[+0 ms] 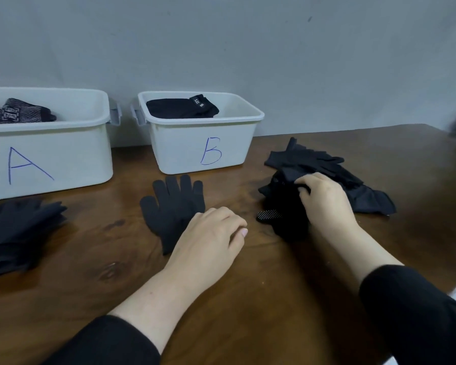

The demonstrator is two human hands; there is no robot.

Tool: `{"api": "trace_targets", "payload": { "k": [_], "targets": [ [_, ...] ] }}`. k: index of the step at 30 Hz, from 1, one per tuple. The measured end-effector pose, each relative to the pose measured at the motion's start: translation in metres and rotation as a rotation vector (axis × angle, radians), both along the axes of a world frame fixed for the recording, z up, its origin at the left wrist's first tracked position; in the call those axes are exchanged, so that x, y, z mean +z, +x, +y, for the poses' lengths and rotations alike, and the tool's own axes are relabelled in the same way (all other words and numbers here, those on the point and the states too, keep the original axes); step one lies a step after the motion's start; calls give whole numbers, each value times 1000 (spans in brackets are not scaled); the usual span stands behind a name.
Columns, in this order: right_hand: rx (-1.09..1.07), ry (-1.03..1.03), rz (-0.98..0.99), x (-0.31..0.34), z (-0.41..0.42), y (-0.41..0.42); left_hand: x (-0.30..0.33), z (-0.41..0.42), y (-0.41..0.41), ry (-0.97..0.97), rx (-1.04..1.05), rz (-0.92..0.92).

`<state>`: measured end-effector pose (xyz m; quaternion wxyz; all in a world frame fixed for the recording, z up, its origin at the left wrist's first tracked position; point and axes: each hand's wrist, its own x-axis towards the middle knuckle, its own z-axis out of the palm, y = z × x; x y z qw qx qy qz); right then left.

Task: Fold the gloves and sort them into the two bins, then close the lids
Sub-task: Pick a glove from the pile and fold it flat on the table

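While a few folded gloves point(28, 111) are already held in bin A point(63, 154) and bin B point(184, 146), most remain on the table point(116, 259): one glove point(169, 206) is touched by the relaxed left hand point(211, 241), and another from the pile point(327, 175) is gripped by the right hand point(324, 198), with no lids seen.
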<state>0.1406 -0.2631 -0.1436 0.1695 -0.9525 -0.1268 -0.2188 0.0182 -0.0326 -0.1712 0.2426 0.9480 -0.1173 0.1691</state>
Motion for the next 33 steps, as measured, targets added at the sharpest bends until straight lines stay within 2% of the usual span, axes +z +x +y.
{"api": "trace_targets", "payload": {
  "k": [5, 7, 9, 10, 14, 16, 18, 23, 25, 28, 33],
  "targets": [
    [22, 81, -242, 38, -17, 18, 3, -10, 5, 6, -1, 1],
    [29, 40, -166, 48, -23, 26, 3, -12, 7, 13, 7, 0],
    [-31, -172, 38, 49, -23, 27, 3, -12, 8, 24, 17, 0],
    [-46, -252, 79, 46, -22, 24, 3, -11, 8, 29, 17, 3],
    [175, -316, 70, 30, -1, -4, 2, -11, 9, 33, 19, 14],
    [140, -423, 101, 12, 11, -10, 3, -11, 9, 29, 21, 20],
    [31, -436, 97, -2, 20, -10, 3, -10, 9, 30, 25, 23],
    [-39, -350, 39, -6, 29, 1, 4, -5, 6, 12, 25, 8],
    [-12, -172, 36, 11, 28, 2, 5, -4, 6, 6, 31, -1],
    [34, 212, 59, 54, 21, 4, 5, -1, 8, -9, 48, -15],
    [52, 350, 49, 110, 12, 11, 6, 4, 8, -49, 65, -46]
  ]
}}
